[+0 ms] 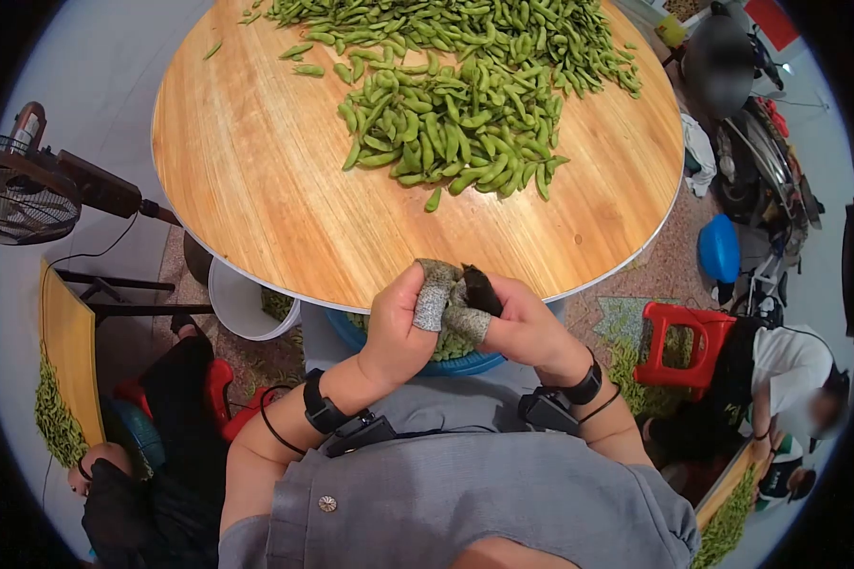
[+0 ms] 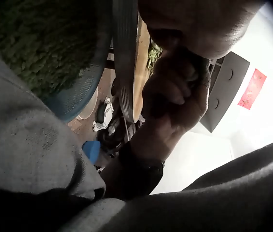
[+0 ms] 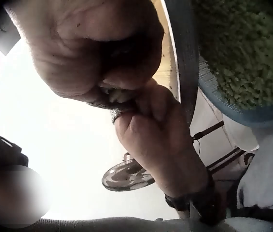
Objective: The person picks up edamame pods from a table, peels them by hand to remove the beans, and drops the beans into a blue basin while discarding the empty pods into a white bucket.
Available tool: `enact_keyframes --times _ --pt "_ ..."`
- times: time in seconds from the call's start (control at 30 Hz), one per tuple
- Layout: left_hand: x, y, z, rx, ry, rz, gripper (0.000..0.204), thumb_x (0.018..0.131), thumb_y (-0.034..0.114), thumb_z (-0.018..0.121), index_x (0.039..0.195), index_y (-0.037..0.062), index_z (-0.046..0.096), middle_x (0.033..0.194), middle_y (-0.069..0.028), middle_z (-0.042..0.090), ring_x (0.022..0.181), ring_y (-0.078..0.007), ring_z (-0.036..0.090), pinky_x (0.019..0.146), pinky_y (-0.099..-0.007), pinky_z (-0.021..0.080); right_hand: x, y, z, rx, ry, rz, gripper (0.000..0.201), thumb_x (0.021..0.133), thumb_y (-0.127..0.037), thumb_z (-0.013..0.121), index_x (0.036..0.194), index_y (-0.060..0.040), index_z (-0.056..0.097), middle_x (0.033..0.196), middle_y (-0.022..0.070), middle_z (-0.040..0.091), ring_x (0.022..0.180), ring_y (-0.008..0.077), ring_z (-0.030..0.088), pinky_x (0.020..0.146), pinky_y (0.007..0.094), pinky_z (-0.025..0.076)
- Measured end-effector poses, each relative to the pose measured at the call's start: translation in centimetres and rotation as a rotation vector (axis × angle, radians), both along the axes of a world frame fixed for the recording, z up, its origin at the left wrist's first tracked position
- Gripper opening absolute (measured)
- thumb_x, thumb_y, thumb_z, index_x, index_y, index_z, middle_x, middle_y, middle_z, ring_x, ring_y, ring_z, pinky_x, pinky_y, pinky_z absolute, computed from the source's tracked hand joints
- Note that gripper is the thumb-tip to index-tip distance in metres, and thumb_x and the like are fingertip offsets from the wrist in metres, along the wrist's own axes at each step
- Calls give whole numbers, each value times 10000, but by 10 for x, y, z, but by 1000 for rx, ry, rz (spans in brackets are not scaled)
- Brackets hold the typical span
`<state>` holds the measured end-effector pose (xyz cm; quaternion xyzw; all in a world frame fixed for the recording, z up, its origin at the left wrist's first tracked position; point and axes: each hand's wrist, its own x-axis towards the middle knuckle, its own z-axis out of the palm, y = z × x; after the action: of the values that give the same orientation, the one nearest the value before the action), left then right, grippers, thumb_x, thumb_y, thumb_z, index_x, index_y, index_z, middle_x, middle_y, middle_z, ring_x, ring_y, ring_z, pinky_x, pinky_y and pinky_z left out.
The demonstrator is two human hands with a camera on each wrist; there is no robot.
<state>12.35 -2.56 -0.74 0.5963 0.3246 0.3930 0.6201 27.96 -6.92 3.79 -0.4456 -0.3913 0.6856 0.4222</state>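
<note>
The round wooden tabletop [image 1: 266, 180] carries heaped green pods [image 1: 446, 123], with a few scattered beside them.

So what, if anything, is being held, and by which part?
A small greenish thing, probably a pod, shows in the right hand; which part is gripped cannot be told.

Your bare left hand [image 1: 395, 327] and bare right hand [image 1: 526, 327] meet in front of you, fingers [image 3: 159, 100] curled, thumbs [image 1: 431, 302] close together, bare forearms [image 1: 277, 425] angled inward.

There are two hands [image 1: 389, 332] [image 1: 531, 327] and one round table [image 1: 275, 190]
</note>
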Motion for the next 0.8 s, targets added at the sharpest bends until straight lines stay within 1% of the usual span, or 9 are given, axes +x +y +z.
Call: enact_keyframes --times 0.17,0.27,0.33,0.4,0.47,0.5,0.57,0.67,0.8 --pt "-10 5 12 -129 -6 -44 171 850 -1 487 1004 26 557 845 -45 589 735 -116 582 651 -242 476 6 -3 -7 -162 298 1 185 893 -129 580 1060 -52 567 744 -59 491 576 22 397 493 194 304" --pt "-25 10 20 -488 -177 -94 194 862 -16 477 1037 25 550 814 -13 559 667 -82 557 576 -222 467 6 -8 -16 -154 275 -102 128 894 -125 580 1005 -62 564 714 -65 472 561 14 378 481 181 275" --pt "-34 4 26 -278 79 -145 204 883 -10 464 1067 23 543 804 -3 532 609 -45 520 505 -210 442 8 -11 -20 -127 167 -197 103 895 -127 580 974 -63 560 700 -67 464 557 15 380 478 181 277" --pt "-43 2 23 -226 165 -237 216 862 -2 501 1073 8 546 845 -53 556 665 -142 576 587 -273 483 12 -13 -23 -33 -3 -262 79 890 -120 588 928 -67 544 691 -67 459 556 13 374 476 187 275" --pt "-45 5 18 462 436 -397 236 888 76 524 1116 21 557 1044 -107 604 943 -237 607 828 -316 480 16 -12 -23 -46 -22 -246 93 880 -98 598 946 -54 550 731 -53 500 616 22 432 527 191 340" --pt "-43 4 23 332 381 -449 287 861 84 547 1140 20 565 1170 -132 579 1102 -293 547 944 -341 415 14 -12 -21 5 -68 -266 101 875 -86 602 953 -45 553 761 -44 523 663 30 460 572 197 373" --pt "-43 5 28 328 345 -471 291 864 86 545 1147 21 563 1182 -131 574 1096 -287 552 938 -339 419 12 -14 -18 61 -144 -300 122 860 -56 608 963 -13 560 845 -16 575 788 51 515 700 213 434" --pt "-44 3 32 349 306 -501 276 895 102 526 1152 9 557 1198 -136 571 1075 -259 573 907 -321 436 11 -20 -16 198 -288 -285 110 853 -43 607 945 -1 562 846 -13 580 788 49 519 698 217 439" --pt "-45 -1 30 -160 180 -352 288 956 184 477 1174 9 543 1080 -107 625 959 -212 624 815 -322 499 5 -23 -19 249 -304 -283 201 795 -48 661 977 -3 590 859 31 620 803 100 573 706 243 464"
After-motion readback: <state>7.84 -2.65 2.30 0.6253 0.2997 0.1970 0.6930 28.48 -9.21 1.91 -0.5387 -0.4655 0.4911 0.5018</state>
